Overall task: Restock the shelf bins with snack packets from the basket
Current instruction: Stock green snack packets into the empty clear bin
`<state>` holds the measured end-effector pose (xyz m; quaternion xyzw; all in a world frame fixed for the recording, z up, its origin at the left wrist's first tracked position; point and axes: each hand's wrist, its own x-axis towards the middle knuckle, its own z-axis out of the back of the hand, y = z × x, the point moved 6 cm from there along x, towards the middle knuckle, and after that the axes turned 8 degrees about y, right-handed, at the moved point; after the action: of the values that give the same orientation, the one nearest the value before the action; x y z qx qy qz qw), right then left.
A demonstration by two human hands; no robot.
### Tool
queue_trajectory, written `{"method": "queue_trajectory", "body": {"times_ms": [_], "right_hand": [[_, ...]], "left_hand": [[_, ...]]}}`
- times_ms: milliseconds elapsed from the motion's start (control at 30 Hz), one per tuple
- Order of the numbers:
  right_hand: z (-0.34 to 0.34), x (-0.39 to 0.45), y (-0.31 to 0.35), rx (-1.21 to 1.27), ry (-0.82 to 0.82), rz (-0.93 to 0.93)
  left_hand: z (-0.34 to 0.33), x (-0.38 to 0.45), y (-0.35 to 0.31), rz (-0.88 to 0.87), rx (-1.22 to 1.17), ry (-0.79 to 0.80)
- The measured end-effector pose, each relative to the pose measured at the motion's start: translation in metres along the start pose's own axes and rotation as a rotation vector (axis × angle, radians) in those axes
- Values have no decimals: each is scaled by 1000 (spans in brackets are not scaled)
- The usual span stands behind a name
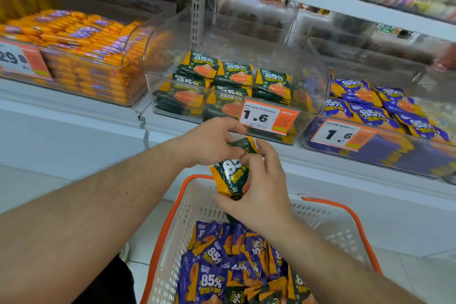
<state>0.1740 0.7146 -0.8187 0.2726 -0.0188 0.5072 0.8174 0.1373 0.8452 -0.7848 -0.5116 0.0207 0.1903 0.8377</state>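
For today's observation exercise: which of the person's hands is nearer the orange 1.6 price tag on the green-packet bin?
Left. The left hand is just below-left of the price tag; the right hand is lower, over the basket.

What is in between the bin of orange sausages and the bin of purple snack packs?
In the head view, a clear bin of green snack packets sits between the orange sausages and the purple packs.
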Motion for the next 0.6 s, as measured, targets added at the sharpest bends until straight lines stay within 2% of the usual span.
{"method": "queue_trajectory", "body": {"times_ms": [133,200,333,400,433,500,600], "right_hand": [[6,4,10,-53,-52,23],[18,13,12,-60,-93,26],[74,51,18,-29,-260,49],[104,78,23,-45,-307,40],[114,93,25,-63,-290,16],[124,124,25,-142,-210,-57],[113,168,12,-289,-32,-219]], "left_hand": [[5,-4,-11,-51,-71,-50],[13,-8,-20,-100,-118,-138],[50,-22,-33,-280,-210,-584],[61,-27,-37,-331,-16,-734],[62,-24,-37,-331,145,-757],[55,-13,-31,-259,467,-723],[41,-1,-19,-200,677,-696]]}}
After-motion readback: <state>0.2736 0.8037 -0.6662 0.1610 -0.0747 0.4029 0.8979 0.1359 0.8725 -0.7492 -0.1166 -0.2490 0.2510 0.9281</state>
